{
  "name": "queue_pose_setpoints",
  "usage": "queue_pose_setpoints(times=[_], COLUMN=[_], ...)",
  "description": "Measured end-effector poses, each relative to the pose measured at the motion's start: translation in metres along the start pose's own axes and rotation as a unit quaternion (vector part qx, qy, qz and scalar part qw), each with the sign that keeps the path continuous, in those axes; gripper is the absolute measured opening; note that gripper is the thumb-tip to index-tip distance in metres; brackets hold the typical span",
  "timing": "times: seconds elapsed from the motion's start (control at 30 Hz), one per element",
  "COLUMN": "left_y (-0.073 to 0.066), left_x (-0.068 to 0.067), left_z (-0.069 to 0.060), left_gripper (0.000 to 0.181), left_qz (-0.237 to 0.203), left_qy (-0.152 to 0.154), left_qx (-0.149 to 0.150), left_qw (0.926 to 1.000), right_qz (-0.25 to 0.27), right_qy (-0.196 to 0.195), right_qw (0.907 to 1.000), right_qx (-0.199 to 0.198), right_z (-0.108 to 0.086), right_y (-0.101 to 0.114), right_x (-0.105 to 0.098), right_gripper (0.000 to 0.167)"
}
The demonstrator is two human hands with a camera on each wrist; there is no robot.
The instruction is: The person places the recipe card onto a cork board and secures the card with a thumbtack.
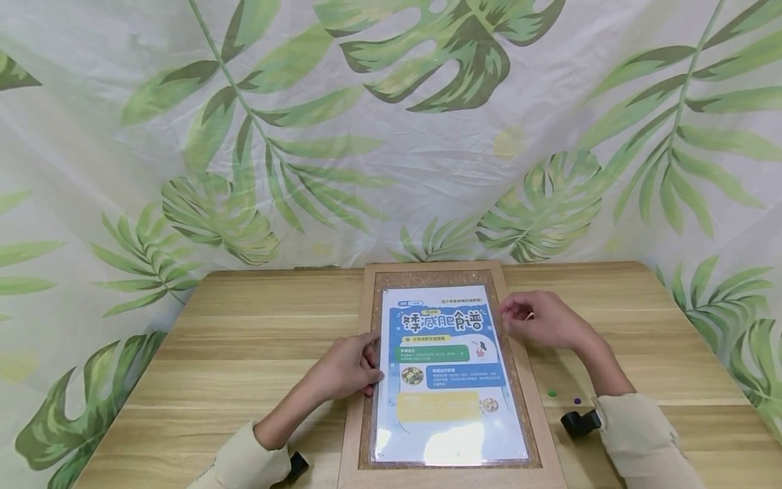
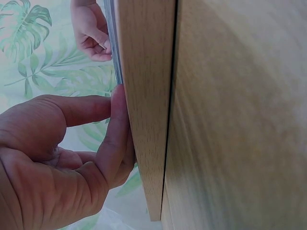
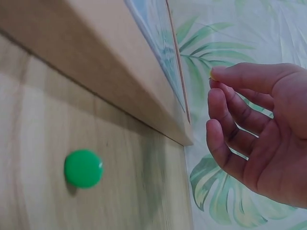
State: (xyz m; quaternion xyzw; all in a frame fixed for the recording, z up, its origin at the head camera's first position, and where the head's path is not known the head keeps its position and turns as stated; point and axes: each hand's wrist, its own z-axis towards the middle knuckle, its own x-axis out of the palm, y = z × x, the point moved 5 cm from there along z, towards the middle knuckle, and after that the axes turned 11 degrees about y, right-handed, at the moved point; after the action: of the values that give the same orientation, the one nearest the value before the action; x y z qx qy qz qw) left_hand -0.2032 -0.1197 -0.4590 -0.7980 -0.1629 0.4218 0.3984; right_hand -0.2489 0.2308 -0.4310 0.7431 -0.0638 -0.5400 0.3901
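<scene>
A laminated poster (image 1: 449, 438) with colored blocks and Chinese lettering lies on a wood-framed cork board (image 1: 539, 414). At the poster's left edge, my left hand (image 1: 347, 367) presses with its thumb and fingertips; in the left wrist view, the left hand (image 2: 67, 148) has its thumb and index tips together at that edge. My right hand (image 1: 544, 319) hovers by the upper right side of the frame. Between its thumb and index finger it pinches a small yellow thumbtack (image 3: 211, 74), mostly hidden. A small pin (image 1: 385, 291) sits at the poster's top left corner.
On the table right of the board lie a green thumbtack (image 1: 552, 393) and a purple thumbtack (image 1: 577, 401). Black wrist cameras (image 1: 580, 423) sit by the sleeves. Behind the wooden table (image 1: 269, 319) hangs a leaf-patterned curtain (image 1: 427, 170).
</scene>
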Motion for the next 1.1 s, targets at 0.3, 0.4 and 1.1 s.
queue_pose_setpoints(times=[0.3,0.4,1.1], left_y=[0.000,0.001,0.001], left_x=[0.001,0.001,-0.001], left_z=[0.000,0.000,0.000], left_gripper=[0.076,0.076,0.075], left_qz=[-0.003,0.000,0.015], left_qy=[0.004,0.006,0.004], left_qx=[-0.002,-0.002,0.002], left_qw=[1.0000,1.0000,0.9999], right_qz=[0.022,0.026,0.035], right_qy=[-0.007,-0.012,-0.037], right_qw=[0.9997,0.9996,0.9984], right_qx=[-0.001,0.004,0.022], right_z=[0.012,0.015,0.050], right_y=[0.001,0.001,-0.011], right_x=[0.002,0.002,-0.002], right_gripper=[0.018,0.017,0.019])
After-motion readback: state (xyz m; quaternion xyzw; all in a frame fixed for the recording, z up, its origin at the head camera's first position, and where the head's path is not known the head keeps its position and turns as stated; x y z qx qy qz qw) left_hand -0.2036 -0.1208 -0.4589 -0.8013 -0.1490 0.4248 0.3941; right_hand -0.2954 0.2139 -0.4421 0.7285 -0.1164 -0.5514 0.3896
